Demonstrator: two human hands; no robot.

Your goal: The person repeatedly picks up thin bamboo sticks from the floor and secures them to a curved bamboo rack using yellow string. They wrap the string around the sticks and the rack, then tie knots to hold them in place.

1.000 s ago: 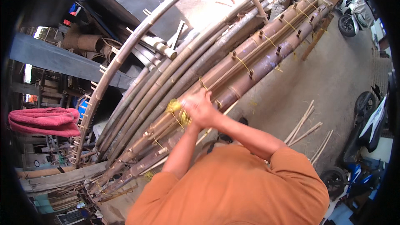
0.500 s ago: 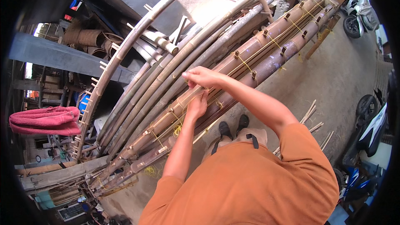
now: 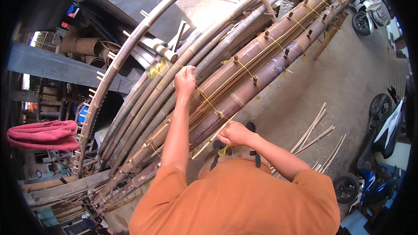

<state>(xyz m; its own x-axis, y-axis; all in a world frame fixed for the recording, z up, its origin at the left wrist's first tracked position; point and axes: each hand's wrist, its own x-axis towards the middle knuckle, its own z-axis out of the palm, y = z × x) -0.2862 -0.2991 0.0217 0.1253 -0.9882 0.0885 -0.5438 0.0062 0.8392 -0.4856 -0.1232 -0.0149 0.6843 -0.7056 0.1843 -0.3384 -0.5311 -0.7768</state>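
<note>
Both my hands are closed on yellow twine (image 3: 208,100), which runs tight across two thick brown bamboo poles. My left hand (image 3: 185,82) is a fist beyond the far bamboo pole (image 3: 257,45); a blurred yellow loop of twine (image 3: 156,68) shows beside it. Close to my body, my right hand (image 3: 235,133) grips the twine on the near side of the near bamboo pole (image 3: 272,67). Some yellow twine (image 3: 224,151) hangs below that fist. Thin bamboo strips lie lengthwise between the poles, and short pegs stick up from them.
Long bamboo poles (image 3: 165,93) lie stacked beyond the work. A curved bamboo pole with pegs (image 3: 114,67) stands at the left, near a red cloth (image 3: 43,135). Loose bamboo sticks (image 3: 311,128) rest on the floor at right, with motorbikes (image 3: 379,135) further right.
My hands were close together over the far pole. They have drawn apart, the left away from me and the right back toward my body, with the twine stretched between them.
</note>
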